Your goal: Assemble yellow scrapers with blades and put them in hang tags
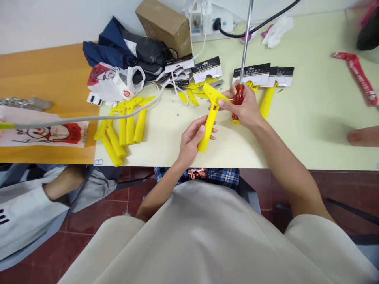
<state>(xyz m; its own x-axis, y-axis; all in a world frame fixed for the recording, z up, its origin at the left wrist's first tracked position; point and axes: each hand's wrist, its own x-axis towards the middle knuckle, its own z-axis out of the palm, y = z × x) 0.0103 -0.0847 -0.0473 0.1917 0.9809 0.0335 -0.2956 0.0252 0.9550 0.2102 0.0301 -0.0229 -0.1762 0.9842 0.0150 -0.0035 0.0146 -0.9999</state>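
My left hand (191, 140) is closed around the handle of a yellow scraper (211, 118), its wide head tilted up and away from me. In my right hand (247, 104) is a screwdriver (238, 98) with a clear red handle, its long metal shaft pointing away from me. The right thumb and fingertips also touch the scraper just below its head. Beyond the scraper lie loose yellow head pieces (191, 96) and tiny screws (178, 114). Several yellow scraper handles (130, 126) lie in a group left of my hands.
Carded yellow scrapers (268, 102) lie beyond my right forearm, with black-and-white cards (207, 69) farther left. A white cable (89, 118) crosses the left side. Bags, dark cloth (106, 43), a cardboard box (166, 25) and a power strip line the back. People sit on both sides.
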